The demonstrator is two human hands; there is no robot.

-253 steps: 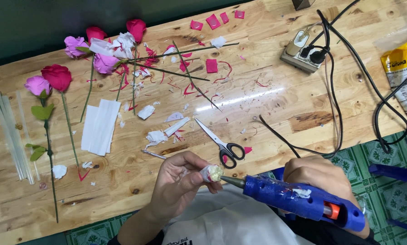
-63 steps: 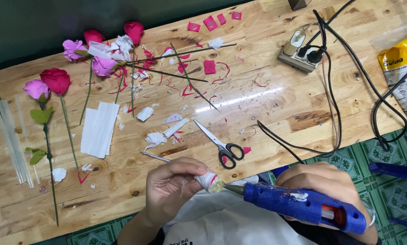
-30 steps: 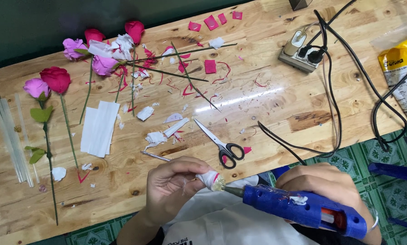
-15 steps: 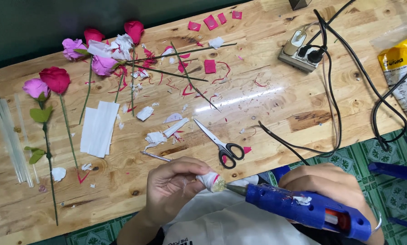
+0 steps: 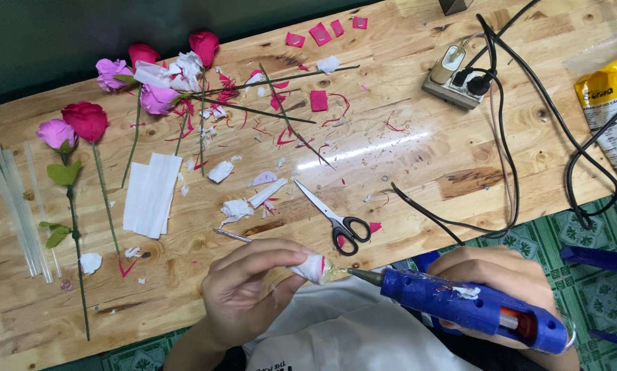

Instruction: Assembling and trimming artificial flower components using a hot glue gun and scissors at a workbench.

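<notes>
White paper, rolled into a small bud [image 5: 313,266] with a touch of red at its edge, sits pinched in your left hand [image 5: 243,292], the fingers closed round it just above the near edge of the table [image 5: 459,158] and over your lap. You hold it out to the right so its open end meets the nozzle of the blue glue gun [image 5: 473,309], which your right hand [image 5: 497,275] grips closed about the body from behind. That keeps the hot tip away from your fingers and puts the yellowish glue just where the roll ends. Bud and gun lie nearly on one line, running left to right: the bud points right toward the nozzle, the gun points left toward the bud, its rear dipping a little toward the lower right. A thin wire [image 5: 233,235] shows just beyond your left hand; whether it joins the bud I cannot tell. Scissors [image 5: 336,216] lie shut close by, tips away from you. Finished roses [image 5: 85,122] and glue sticks [image 5: 16,206] lie well off to the left, and a power strip [image 5: 459,82] sits at the far right.
</notes>
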